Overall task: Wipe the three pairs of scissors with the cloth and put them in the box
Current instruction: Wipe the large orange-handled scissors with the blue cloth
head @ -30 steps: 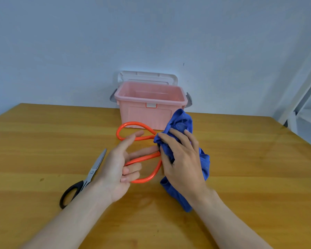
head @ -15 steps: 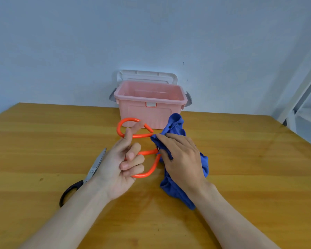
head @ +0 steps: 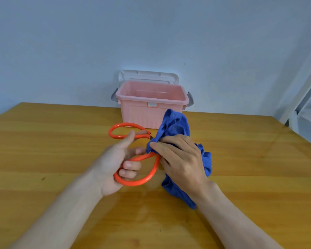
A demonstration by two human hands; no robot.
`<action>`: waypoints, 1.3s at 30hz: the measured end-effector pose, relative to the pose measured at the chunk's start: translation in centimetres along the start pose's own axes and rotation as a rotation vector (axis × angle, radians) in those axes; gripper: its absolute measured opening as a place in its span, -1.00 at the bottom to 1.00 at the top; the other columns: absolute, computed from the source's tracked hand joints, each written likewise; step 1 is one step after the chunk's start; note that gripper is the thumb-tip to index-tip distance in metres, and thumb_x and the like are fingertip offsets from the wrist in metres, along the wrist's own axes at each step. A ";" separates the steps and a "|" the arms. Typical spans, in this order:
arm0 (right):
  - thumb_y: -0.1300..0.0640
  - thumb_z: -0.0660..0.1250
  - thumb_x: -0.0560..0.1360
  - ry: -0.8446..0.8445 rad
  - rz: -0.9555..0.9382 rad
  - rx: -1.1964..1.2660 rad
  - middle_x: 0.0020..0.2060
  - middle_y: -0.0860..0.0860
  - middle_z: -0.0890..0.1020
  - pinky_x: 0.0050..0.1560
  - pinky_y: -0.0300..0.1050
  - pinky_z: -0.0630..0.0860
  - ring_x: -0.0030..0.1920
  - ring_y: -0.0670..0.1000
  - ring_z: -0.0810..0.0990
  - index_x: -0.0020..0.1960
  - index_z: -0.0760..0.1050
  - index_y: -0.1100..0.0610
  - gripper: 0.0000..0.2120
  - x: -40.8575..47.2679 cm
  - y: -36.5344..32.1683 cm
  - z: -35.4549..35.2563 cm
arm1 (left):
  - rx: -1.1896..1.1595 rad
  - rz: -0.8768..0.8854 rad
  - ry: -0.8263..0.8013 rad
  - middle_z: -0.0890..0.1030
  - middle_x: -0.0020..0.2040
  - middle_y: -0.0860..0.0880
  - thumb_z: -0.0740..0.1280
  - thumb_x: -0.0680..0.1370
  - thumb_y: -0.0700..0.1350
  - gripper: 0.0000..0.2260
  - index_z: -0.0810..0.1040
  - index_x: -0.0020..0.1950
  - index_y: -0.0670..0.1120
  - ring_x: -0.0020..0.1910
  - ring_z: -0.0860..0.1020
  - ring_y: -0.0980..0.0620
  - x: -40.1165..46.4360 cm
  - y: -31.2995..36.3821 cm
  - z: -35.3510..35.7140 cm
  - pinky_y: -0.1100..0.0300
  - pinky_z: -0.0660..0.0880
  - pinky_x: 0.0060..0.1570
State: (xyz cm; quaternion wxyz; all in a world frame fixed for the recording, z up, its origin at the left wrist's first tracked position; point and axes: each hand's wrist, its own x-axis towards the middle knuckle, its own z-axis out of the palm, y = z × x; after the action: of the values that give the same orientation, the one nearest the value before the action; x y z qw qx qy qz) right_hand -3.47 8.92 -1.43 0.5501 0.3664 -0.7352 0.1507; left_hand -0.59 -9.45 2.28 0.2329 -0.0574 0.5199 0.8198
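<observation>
My left hand (head: pixel 115 164) holds a pair of orange-handled scissors (head: pixel 144 182), with fingers through the lower loop and the thumb against the upper loop. My right hand (head: pixel 181 162) grips a blue cloth (head: pixel 176 126) bunched around the blades, which are hidden inside it. Both hands hover just above the wooden table (head: pixel 43 141), in front of the open pink box (head: pixel 151 114). No other scissors are in view.
The box's white lid (head: pixel 149 73) stands behind it against the pale wall, and grey latches stick out at the box's sides. A white frame (head: pixel 305 90) rises past the table's far right corner.
My left fingers have curled through the lower handle loop and closed on it. The black-handled scissors that lay on the table at the left are now out of sight behind my left arm.
</observation>
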 end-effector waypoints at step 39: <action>0.22 0.46 0.48 -0.231 0.769 0.424 -0.10 -0.20 0.62 0.04 -0.44 0.42 0.02 -0.20 0.56 0.01 0.62 0.07 -0.86 0.0 -4.0 -1.1 | 0.244 0.816 0.410 0.70 0.03 0.06 0.02 0.61 0.15 -0.75 0.46 0.08 0.15 0.02 0.64 0.06 1.4 -1.7 1.6 0.03 0.52 0.04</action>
State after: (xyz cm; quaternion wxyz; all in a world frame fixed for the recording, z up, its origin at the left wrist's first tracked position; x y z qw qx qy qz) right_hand 0.18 6.85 -1.77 0.2813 0.1856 -0.8274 0.4493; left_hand -0.89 -7.02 1.13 -0.2108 0.0187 0.6278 0.7491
